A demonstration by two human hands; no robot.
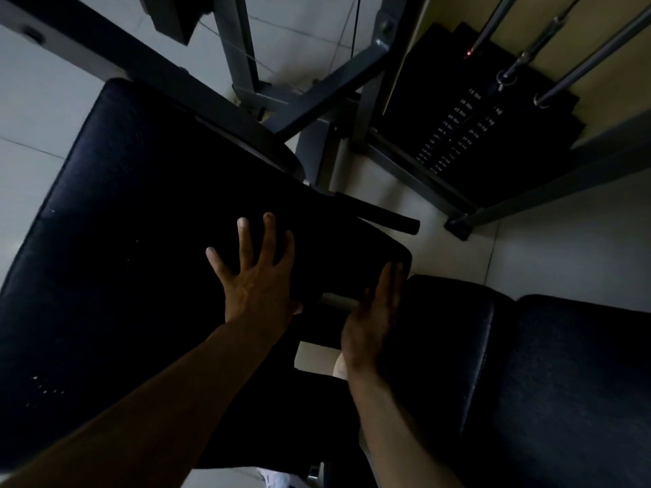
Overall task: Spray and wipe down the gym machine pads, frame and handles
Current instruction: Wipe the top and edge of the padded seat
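Observation:
A large black back pad (134, 223) of the gym machine fills the left and middle of the head view. My left hand (257, 272) lies flat on its lower right part with fingers spread. My right hand (373, 318) has straight fingers against the pad's lower right corner, beside a grey metal bar (334, 300). A black seat pad (528, 375) sits at the lower right. A black foam handle (384, 214) sticks out behind the back pad. No spray bottle or cloth is visible in the dim scene.
Grey steel frame beams (317, 96) cross behind the pad. The black weight stack (468, 128) with its guide rods (577, 61) stands at the upper right against a beige wall. Light floor tiles (563, 241) surround the machine.

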